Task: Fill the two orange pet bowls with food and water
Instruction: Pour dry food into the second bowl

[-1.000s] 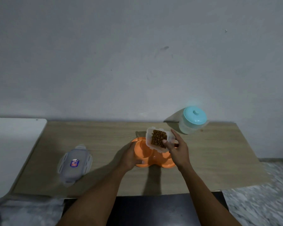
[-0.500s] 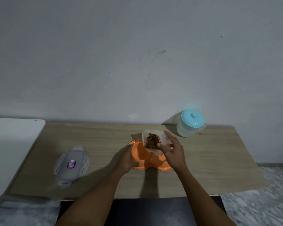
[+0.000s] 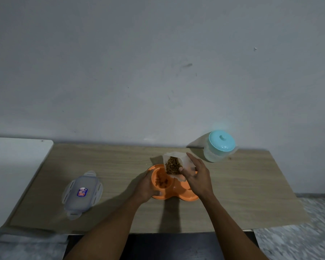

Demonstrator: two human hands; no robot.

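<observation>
Tipped further over now than a moment ago, the clear food container (image 3: 178,164) leans its open mouth down and left over the orange double bowl (image 3: 174,186), and brown kibble (image 3: 172,166) has slid to the low edge, with a few pieces now lying in the left bowl (image 3: 161,180) that held none before. Right hand (image 3: 197,177) has the container clamped: thumb on the near rim beside the kibble, fingers wrapped round the far side and base, a firm closed grip on the plastic. Container hangs above the bowl, its lower edge just over the ridge between the 2 wells. Right bowl (image 3: 188,187) is mostly hidden behind that hand; whether anything is in it, I cannot tell. Left hand (image 3: 146,186) cups the left edge of the orange dish, fingers curled against the outer rim, thumb along the front, steadying it on the wooden table (image 3: 120,166). Off to the left, well apart, the container's clear lid (image 3: 82,194) lies flat with its clip flaps splayed out. Back right, near the wall, a tub with a blue lid (image 3: 220,146) stands upright.
</observation>
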